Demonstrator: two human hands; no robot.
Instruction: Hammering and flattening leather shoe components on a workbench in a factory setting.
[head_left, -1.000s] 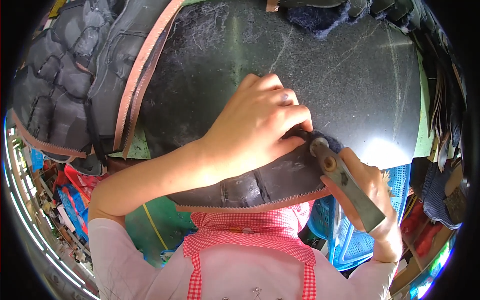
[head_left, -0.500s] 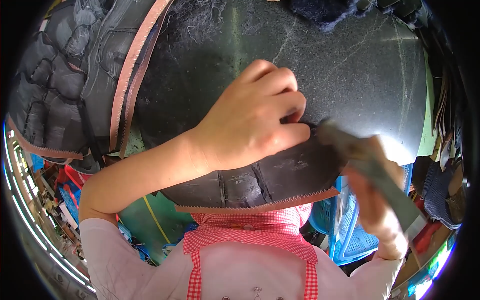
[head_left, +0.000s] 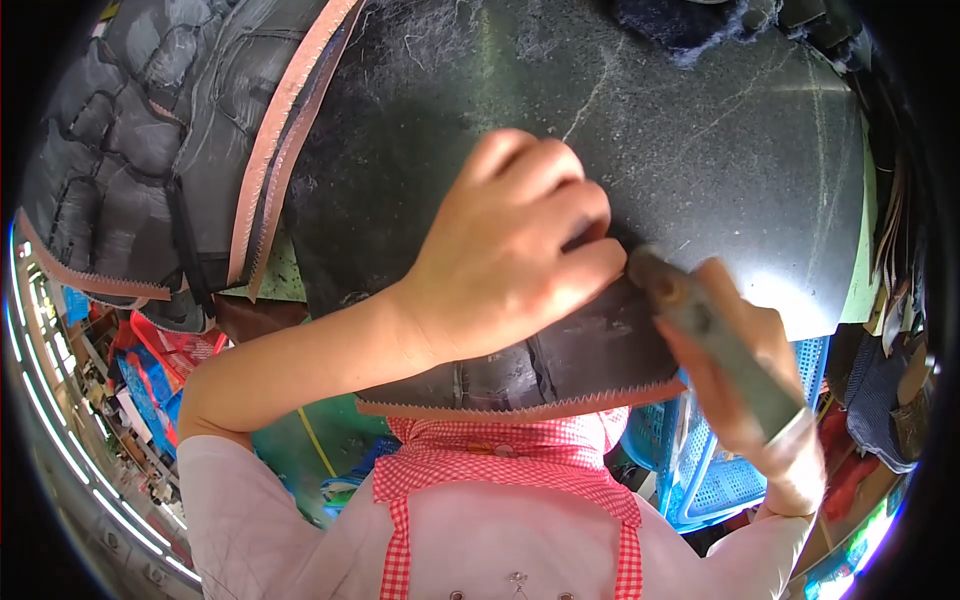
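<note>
A black rubber sheet [head_left: 700,130] fills the upper centre and right of the frame, curving down to a bright glare at centre right; its near edge, low in the centre, is a pinked, saw-toothed trim [head_left: 520,407] of tan colour running left to right just above the red-checked apron [head_left: 500,470]. The sheet's left edge drops steeply from the top centre toward the middle left; beside it, in the upper left, lies a second quilted black piece [head_left: 110,170] with tan strips [head_left: 275,150] along its right side and the same toothed border below. Open sheet surface spreads above and to the right of the hands up to the top edge; on the lower right, a blue basket [head_left: 720,470] sits close under the sheet.

The left hand [head_left: 510,250] comes in from the lower left, forearm level, knuckles up, fingers curled and pressing flat on the sheet near its lower edge, pinning rather than clasping it; the right hand [head_left: 745,370] rises from the lower right, clenched round a blurred, grey-handled tool [head_left: 710,335], whose upper end meets the sheet just beside the left fingertips.
</note>
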